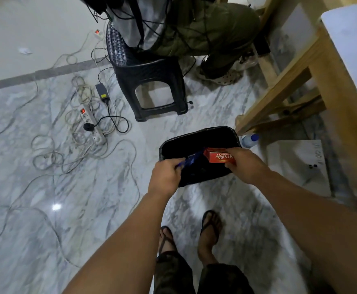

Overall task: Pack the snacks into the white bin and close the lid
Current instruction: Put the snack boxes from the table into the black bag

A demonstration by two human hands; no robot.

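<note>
A black woven basket [198,134] stands on the marble floor in front of my feet. My right hand [244,165] grips a red Astor snack box [218,158] over the basket's right side. My left hand [166,177] pinches a dark blue snack packet [189,161] above the basket's left side. The basket's inside is dark, and I cannot tell what lies in it. No white bin shows in the head view.
A black plastic stool [152,81] stands beyond the basket with a seated person's legs behind it. Power strips and tangled cables [84,128] cover the floor to the left. A wooden table frame [296,85] rises on the right, with a water bottle [249,140] by its leg.
</note>
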